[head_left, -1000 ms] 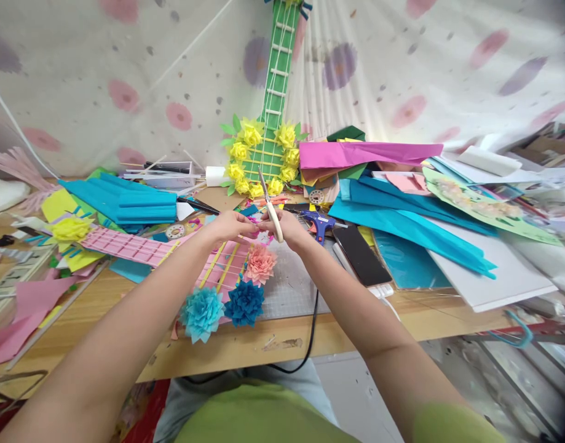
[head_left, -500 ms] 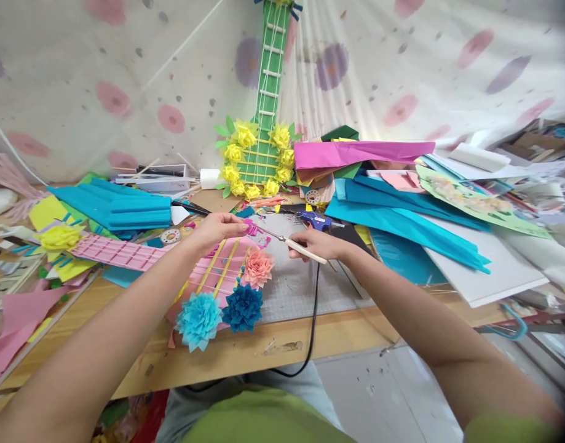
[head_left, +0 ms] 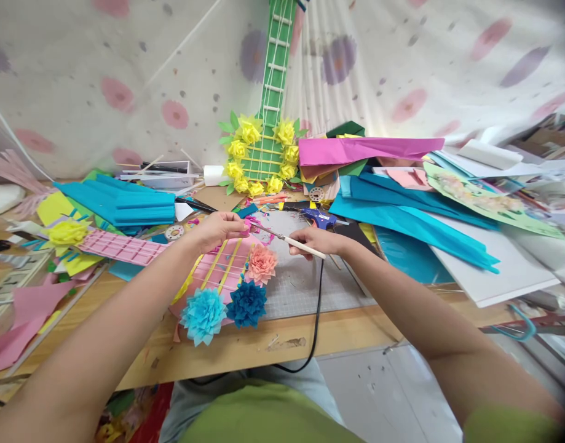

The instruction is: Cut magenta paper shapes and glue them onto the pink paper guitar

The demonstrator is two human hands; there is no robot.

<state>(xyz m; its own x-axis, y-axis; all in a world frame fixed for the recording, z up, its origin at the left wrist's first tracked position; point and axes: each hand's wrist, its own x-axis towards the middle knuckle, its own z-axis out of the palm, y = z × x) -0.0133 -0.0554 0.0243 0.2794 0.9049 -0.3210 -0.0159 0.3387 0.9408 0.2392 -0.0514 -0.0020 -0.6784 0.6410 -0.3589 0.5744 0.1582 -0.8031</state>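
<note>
My right hand (head_left: 312, 241) is closed on the white handles of a pair of scissors (head_left: 305, 248). Their metal blades point left, towards the fingers of my left hand (head_left: 220, 229), which pinch a small magenta piece of paper (head_left: 254, 227). The blade tips lie against the paper; whether they are parted is too small to see. Beneath my left hand lies a pink paper guitar (head_left: 222, 271), partly covered by my forearm. A coral paper flower (head_left: 262, 264), a dark blue one (head_left: 246, 304) and a light blue one (head_left: 203, 315) are on its edge.
A blue glue gun (head_left: 320, 216) lies behind my right hand, on the far part of a grey cutting mat (head_left: 296, 292). A black cord (head_left: 318, 314) hangs over the table edge. A green paper guitar (head_left: 273, 92) leans at the back. Blue paper (head_left: 415, 231) is heaped right.
The camera view has shifted slightly, moving the scene a little to the right. Both hands keep their hold, and the magenta paper has turned slightly at the blades.
</note>
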